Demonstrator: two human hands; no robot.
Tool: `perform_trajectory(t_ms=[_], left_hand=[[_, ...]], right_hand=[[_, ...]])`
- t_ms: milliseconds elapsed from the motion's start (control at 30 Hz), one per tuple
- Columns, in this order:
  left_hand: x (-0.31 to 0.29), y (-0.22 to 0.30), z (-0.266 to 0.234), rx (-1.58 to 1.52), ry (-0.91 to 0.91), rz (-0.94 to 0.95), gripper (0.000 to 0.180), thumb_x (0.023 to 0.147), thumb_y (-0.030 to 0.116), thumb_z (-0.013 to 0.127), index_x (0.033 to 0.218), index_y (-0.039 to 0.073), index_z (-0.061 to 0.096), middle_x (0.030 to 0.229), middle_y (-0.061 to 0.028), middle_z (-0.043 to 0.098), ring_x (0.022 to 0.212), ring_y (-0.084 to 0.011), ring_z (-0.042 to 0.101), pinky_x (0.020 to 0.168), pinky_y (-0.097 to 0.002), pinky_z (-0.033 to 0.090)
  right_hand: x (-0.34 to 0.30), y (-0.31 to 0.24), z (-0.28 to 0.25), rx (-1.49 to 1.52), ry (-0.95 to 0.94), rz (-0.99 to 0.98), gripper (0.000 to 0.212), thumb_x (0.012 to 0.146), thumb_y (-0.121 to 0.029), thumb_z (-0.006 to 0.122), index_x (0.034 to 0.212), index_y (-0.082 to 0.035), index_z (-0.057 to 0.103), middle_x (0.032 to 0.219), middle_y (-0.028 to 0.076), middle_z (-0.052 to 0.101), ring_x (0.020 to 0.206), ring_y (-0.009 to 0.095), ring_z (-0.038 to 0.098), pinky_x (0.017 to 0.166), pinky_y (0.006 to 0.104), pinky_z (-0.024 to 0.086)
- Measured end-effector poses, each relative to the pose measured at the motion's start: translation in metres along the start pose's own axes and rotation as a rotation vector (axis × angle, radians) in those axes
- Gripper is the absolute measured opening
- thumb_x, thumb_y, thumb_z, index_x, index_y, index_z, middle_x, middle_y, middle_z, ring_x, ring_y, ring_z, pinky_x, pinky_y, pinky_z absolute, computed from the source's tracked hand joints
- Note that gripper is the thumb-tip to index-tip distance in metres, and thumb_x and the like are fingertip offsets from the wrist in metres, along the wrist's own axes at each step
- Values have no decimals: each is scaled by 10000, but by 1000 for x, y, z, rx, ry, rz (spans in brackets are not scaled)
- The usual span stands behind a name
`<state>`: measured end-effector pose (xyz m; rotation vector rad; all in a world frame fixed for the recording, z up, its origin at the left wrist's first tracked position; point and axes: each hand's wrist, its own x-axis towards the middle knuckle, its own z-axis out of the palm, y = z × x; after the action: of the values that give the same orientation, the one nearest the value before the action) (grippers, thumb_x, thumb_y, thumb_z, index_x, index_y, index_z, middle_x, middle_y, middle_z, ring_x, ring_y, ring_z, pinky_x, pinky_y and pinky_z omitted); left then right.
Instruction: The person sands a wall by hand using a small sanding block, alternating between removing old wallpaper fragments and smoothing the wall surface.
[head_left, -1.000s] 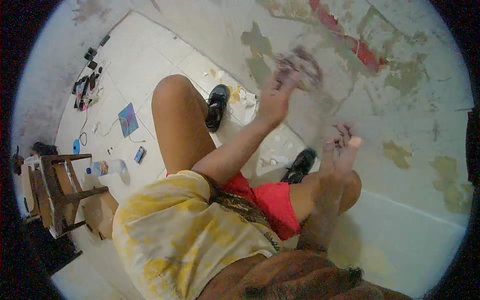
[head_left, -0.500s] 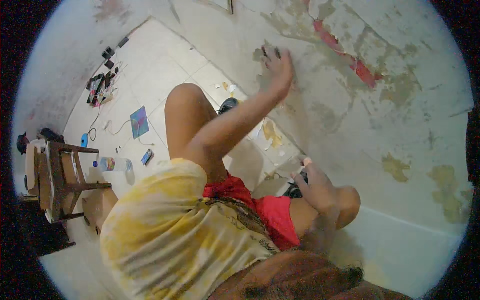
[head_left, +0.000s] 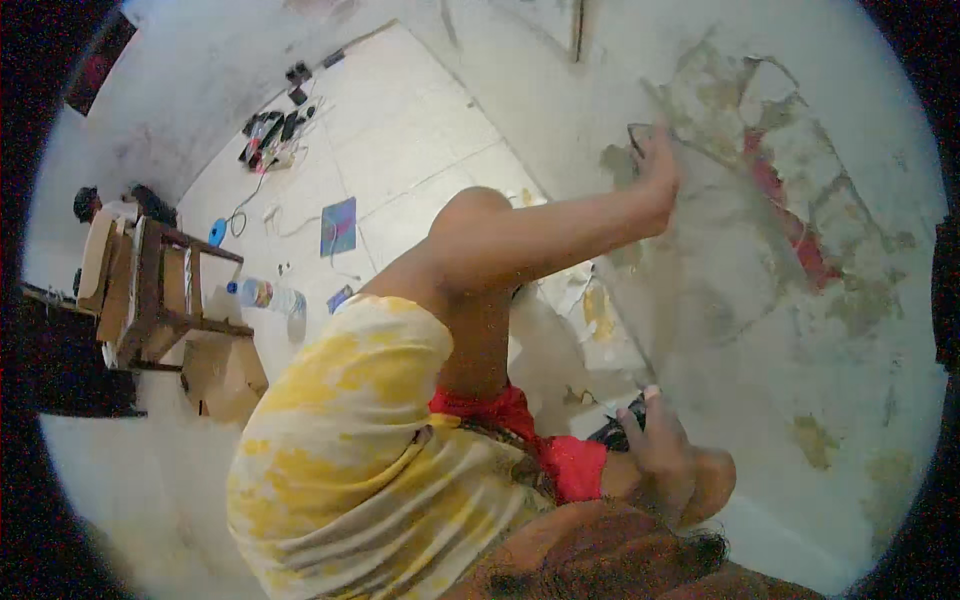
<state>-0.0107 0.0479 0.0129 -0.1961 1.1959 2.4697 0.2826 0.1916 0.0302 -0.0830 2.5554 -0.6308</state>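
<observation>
My left hand (head_left: 656,168) is raised against the worn wall (head_left: 700,340), my left arm stretched over my bent left knee. Its fingers close round a thin, dark-edged thing (head_left: 637,135) whose kind I cannot make out, close beside a bare olive patch. To the right of it, a long damaged area with a red strip (head_left: 790,225) shows where the surface has come off. My right hand (head_left: 662,445) lies at my right knee with fingers stretched. A black shoe (head_left: 632,412) shows just behind those fingers, and nothing is visible in that hand.
Pale and yellowish flakes (head_left: 600,312) lie on the tiles along the wall's foot. At the left stand a wooden chair (head_left: 160,290) and a cardboard box (head_left: 225,375), with a plastic bottle (head_left: 268,296) on the floor nearby. Farther off are a blue-purple sheet (head_left: 338,226) and a cluttered heap (head_left: 275,135) with cables.
My view has turned, so the room sits lower and farther right in the picture. My left hand stays by the same patch of wall, slightly shifted; my right hand remains at the knee.
</observation>
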Motion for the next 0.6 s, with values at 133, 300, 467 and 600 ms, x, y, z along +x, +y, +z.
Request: perform_trajectory(t_ms=[133,300,467,600], left_hand=[[-9,-7,5,-103,146,33,848,909,685,227,1510,99,108,1553,-102,155,1403,-269,197,1133,-431,180],[-7,-5,22,-77,385,124,845,919,669,217,1518,98,46,1578,-97,93,1435,-255,126,1146,-426,153],[12,8,13,182,586,139,853,923,666,215,1522,92,15,1593,-90,50,1460,-261,53,1163,-413,87],[-12,-24,31,318,444,352,845,929,660,219,1521,89,24,1593,-102,20,1465,-277,10,1173,-401,31]], right_hand=[[5,4,5,-23,1,30,495,908,-282,588,1301,-20,439,995,235,600,960,416,570,841,473,439],[9,33,18,64,120,-179,480,901,-257,598,1278,4,457,966,237,593,905,407,578,790,456,454],[11,40,30,31,114,-259,465,891,-225,608,1255,24,461,970,240,584,889,400,577,776,447,459],[7,38,21,70,96,-376,467,886,-236,608,1246,23,462,992,238,586,897,395,581,802,443,464]])
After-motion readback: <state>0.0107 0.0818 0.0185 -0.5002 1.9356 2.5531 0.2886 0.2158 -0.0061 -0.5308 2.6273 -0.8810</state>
